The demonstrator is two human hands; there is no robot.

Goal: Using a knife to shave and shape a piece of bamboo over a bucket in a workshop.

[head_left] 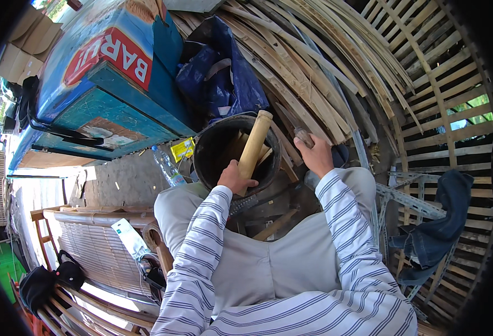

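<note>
The bamboo piece (254, 147) leaned across the mouth of the black bucket (197, 152) in front of the person, its long axis running from a near end, low and a little to the left, up and away to the right toward the far rim. The left hand (234, 178) was the nearer one: it was clamped around the lower part of the bamboo piece, thumb to the right. The right hand (316, 154) stood clear of it, past the bucket's right rim, and was closed around a short, greyish-brown object (302, 135) (a handle or a stub of wood; too little of it showed to tell which). That object's free end tilted up and to the left, with a gap between it and the bamboo piece. The two hands were thus apart, the bamboo piece lying to the left of the right hand and slanting rightward as it rose. A blue tarpaulin bag (224, 75) slumped just behind the bucket, and long split strips (308, 70) spread beyond the right hand
</note>
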